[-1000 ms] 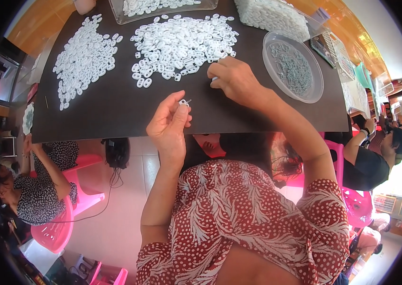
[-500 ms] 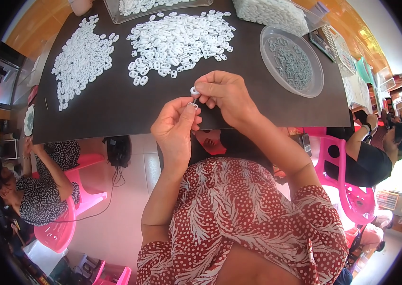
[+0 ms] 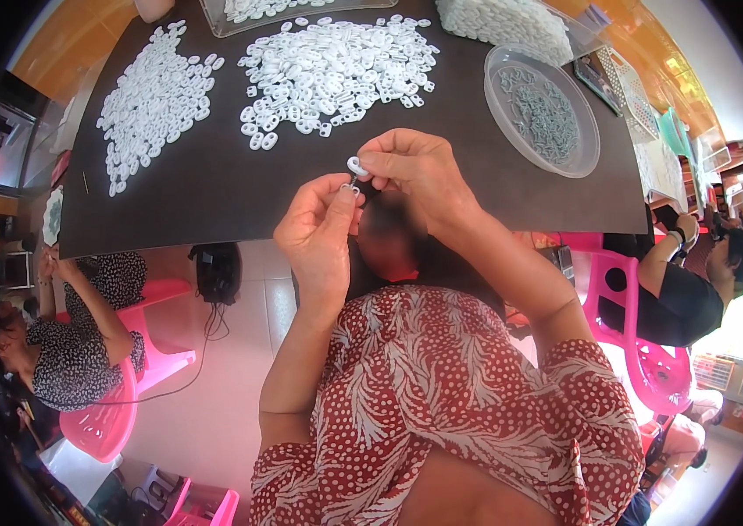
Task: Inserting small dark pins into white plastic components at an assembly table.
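The left hand pinches a small white piece between thumb and forefinger, and the right hand pinches a white oval ring just above it. A thin dark pin shows between the two pieces; whether it touches the ring is too small to tell. The fingertips meet over the dark surface, inside its near edge, which passes beneath both forearms. A blurred dark shape sits at that edge, close under the right hand.

Beyond the fingers, a strip of surface separates them from the middle pile of white pieces. A wider stretch opens leftward, up to the left pile, which runs close along the left edge; a narrow dark lane divides the piles. To the right, open surface reaches a round clear tray of grey metal parts, near the right edge. A phone lies just beside its rim, and a clear box stands behind.
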### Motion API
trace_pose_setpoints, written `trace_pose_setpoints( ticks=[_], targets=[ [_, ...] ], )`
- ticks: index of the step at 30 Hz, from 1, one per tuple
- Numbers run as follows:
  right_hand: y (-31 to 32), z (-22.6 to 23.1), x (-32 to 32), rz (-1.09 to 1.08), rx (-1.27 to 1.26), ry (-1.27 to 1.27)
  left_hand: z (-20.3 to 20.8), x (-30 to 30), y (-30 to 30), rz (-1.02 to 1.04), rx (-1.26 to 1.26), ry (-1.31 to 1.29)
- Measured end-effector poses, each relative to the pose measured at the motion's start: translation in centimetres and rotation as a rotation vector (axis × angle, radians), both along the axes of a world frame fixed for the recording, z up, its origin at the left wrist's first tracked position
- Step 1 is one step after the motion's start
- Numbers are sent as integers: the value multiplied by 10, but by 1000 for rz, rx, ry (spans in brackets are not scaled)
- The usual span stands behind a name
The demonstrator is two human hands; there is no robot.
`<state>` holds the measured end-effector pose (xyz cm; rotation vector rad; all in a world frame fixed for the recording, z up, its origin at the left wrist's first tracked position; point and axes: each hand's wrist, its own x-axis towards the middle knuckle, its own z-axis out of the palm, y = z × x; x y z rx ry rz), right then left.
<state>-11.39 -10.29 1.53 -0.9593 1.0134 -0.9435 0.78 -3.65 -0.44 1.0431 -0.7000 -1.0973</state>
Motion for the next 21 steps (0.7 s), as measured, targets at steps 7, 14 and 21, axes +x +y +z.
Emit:
trace_pose_setpoints(
  ticks=[7,14,21],
  targets=[
    [-1,1,2,52,-42,45,-2,3,-1,-4,9,4],
    [4,3,6,45,-179,110,0,1,1,30,24,-29],
    [10,-2,10,4,-344,139,0,0,2,63,0,-64]
  ],
)
